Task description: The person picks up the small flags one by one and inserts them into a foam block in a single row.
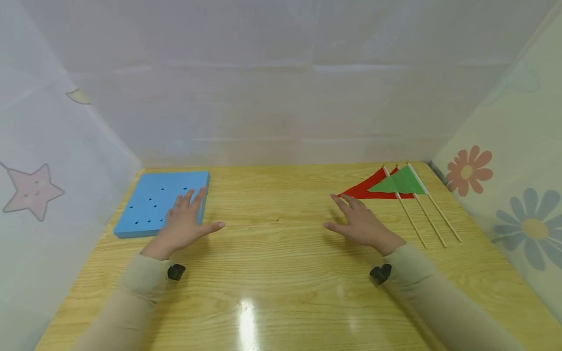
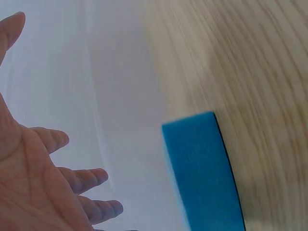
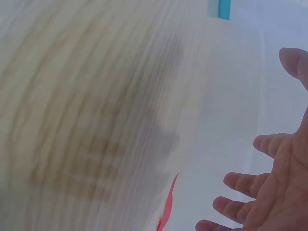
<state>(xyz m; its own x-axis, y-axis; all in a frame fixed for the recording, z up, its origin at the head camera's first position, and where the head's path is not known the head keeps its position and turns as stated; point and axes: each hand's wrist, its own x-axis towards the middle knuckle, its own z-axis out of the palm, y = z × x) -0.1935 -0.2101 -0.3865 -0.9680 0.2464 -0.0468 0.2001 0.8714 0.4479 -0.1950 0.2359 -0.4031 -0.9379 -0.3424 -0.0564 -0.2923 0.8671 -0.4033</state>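
My left hand [image 1: 182,223] hovers with fingers spread over the right side of a blue foam block [image 1: 147,195], whose top has several small dark holes. In the left wrist view the left palm [image 2: 29,178] holds nothing, and the side of the block shows beyond it. My right hand [image 1: 360,224], fingers also spread and holding nothing, is above the table left of three small flags on thin wooden sticks. A green flag [image 1: 399,181] lies over red flag cloth [image 1: 360,191]. The red tip shows below the right hand [image 3: 274,192] in the right wrist view.
The wooden table [image 1: 276,263] spans between block and flags. White sheeting [image 1: 281,107] closes off the back, and printed side sheets with a star [image 1: 34,190] and flowers [image 1: 533,229] stand left and right. A black wrist device [image 1: 176,272] sits at the left cuff.
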